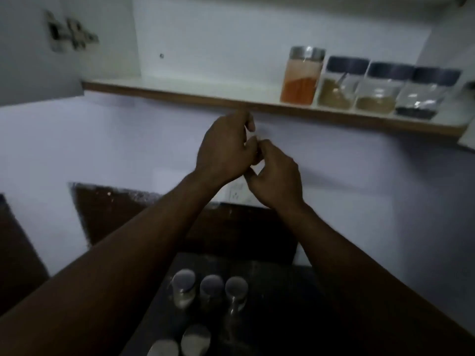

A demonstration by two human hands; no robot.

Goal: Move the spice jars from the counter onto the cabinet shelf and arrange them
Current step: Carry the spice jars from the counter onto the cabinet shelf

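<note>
— Where are the spice jars?

— Four stand on the cabinet shelf (180,91), packed in a row at its right end: an orange-spice jar (300,78), then three dark-lidded jars (380,91). That leaves the left free, I judge, for the rest. Five grey-lidded jars (211,291) sit on the dark counter (282,304) below.

— And your hands?

— My left hand (226,147) and right hand (276,178) meet under the shelf edge, fingers curled. Neither holds a jar; whether they pinch anything tiny, I can't tell.

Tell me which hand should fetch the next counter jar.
Left, likely. The counter jars stand nearer the left hand and its forearm than the right hand, and the shelf has its bare stretch on that side.
</note>
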